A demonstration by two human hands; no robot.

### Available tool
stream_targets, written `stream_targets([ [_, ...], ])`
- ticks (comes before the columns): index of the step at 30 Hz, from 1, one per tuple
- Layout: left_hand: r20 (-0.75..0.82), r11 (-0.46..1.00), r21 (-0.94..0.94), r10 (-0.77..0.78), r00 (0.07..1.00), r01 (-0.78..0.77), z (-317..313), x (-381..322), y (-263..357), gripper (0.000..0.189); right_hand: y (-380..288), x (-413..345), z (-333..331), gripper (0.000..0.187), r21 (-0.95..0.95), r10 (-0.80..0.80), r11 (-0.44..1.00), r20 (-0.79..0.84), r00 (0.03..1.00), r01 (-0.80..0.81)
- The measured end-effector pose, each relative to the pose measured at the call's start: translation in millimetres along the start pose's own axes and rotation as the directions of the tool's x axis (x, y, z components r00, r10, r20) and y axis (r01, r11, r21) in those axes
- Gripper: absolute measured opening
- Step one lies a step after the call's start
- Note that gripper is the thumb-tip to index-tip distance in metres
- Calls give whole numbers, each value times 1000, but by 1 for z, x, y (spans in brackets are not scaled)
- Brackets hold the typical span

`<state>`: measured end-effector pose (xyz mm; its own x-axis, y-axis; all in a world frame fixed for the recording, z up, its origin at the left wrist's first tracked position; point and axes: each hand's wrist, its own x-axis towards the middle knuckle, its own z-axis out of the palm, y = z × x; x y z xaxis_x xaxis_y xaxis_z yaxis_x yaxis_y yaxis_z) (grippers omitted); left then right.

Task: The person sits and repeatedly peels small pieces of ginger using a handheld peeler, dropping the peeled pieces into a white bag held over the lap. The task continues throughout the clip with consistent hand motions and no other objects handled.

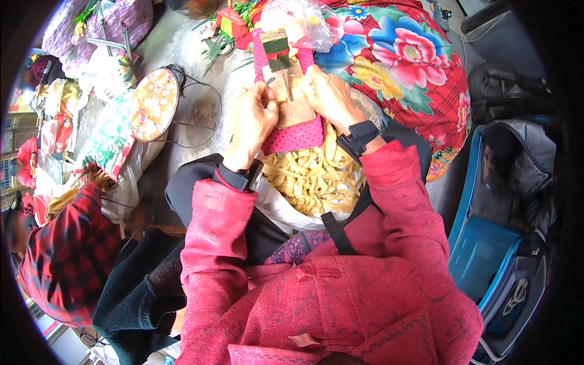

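Note:
My left hand [256,115] pinches a small dark grey piece [270,81], too small to name, left of a narrow upright metal blade or spike [286,84]. To its right, my right hand [329,96] has its fingers curled; whether something is inside them is hidden. Between both hands lies a wooden board [294,113] on a pink dotted cloth [292,140]. A dark green block [275,45] with a red band stands at the board's far end. Below my hands, a white-lined container [292,218] holds many pale yellow strips [319,182], perhaps dried vegetable.
A floral-covered bundle [410,64] bulges at the right, beside a clear plastic bag [292,20]. On the left are a round stool [156,105] with a patterned seat and a co-worker's plaid sleeve [73,255]. A blue plastic chair [483,246] stands at the right.

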<state>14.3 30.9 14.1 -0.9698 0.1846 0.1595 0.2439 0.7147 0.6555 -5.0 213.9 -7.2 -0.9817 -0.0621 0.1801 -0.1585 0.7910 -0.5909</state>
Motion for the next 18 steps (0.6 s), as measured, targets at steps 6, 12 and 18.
stream_targets([
  [6,190,815,-576,65,980,57,-2,-10,18,21,8,-2,-19,14,707,-192,693,373,908,-144],
  [12,195,842,-540,134,972,-8,-9,-12,27,13,-3,-6,-33,25,772,-256,604,424,869,-199],
  [18,51,386,-922,38,998,33,-46,-5,16,21,-15,-10,-46,33,762,-318,582,535,783,-284],
])
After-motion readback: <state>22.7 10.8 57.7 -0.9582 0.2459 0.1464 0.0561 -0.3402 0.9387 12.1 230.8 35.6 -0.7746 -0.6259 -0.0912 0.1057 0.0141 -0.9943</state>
